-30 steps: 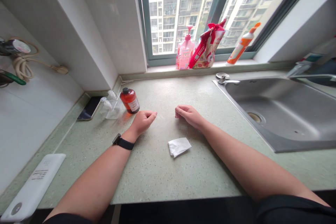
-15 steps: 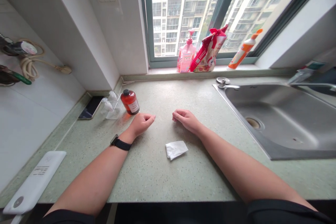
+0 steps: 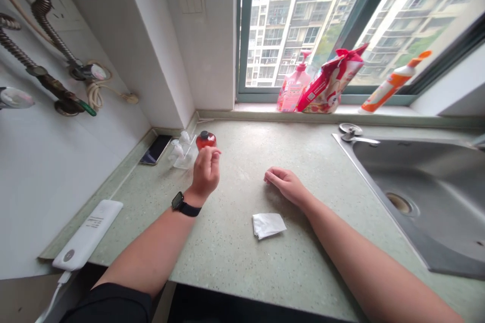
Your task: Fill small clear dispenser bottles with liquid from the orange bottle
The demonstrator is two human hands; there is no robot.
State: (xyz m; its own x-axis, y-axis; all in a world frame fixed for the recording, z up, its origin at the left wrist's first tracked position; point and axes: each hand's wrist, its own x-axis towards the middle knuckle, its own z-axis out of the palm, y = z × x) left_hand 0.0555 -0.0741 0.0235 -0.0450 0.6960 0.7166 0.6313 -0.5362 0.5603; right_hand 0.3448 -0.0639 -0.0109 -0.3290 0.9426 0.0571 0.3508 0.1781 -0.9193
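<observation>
In the head view my left hand (image 3: pixel 206 169), with a dark watch on its wrist, is raised just in front of a red-brown bottle with a black cap (image 3: pixel 206 139). Its fingers are curled in, with nothing visible in them, and it hides the bottle's lower part. My right hand (image 3: pixel 285 182) rests on the counter with its fingers folded, and no object shows in it. A folded white tissue (image 3: pixel 269 225) lies on the counter, nearer to me than either hand. Left of the bottle is a clear plastic holder with small clear bottles (image 3: pixel 184 159).
A phone (image 3: pixel 156 150) lies by the left wall, and a white power bank with a cable (image 3: pixel 89 233) at the counter's left edge. The steel sink (image 3: pixel 382 181) is on the right. A pump bottle (image 3: pixel 293 88), red bag (image 3: pixel 331 83) and orange-white bottle (image 3: pixel 392 85) stand on the sill.
My left hand has lifted off the counter and turned up in front of the bottle. My right hand stays on the counter. The camera view has swung left.
</observation>
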